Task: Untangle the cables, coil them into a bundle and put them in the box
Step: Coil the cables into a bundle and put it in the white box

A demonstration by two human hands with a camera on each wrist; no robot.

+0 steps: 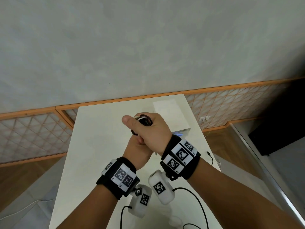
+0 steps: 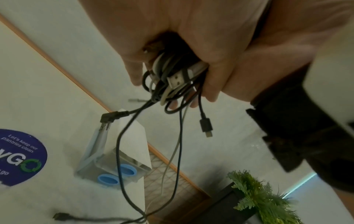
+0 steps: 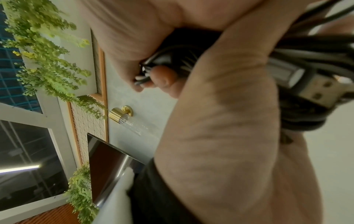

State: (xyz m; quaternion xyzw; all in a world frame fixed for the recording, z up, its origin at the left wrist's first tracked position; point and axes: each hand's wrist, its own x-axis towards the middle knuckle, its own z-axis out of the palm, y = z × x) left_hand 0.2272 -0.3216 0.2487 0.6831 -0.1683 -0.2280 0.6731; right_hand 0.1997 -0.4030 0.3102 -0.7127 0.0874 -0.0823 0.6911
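Black and white coiled cables [image 2: 172, 75], clamped in both hands' fingers [image 2: 210, 84], hang short of the clear plastic box [image 2: 132, 145] at the white counter's [image 1: 99, 146] far edge.

Lighting was soft and even in the head view; the white table [image 1: 92, 146] read bright, nearly washed out, with faint shadows. Straight wall lines bowed toward the frame edges — wide-angle distortion. Both wrist views were dimmer, grainy and motion-blurred; near skin was out of focus. A lit ceiling strip [image 3: 19, 168] showed beyond dark glass — the one visible source.
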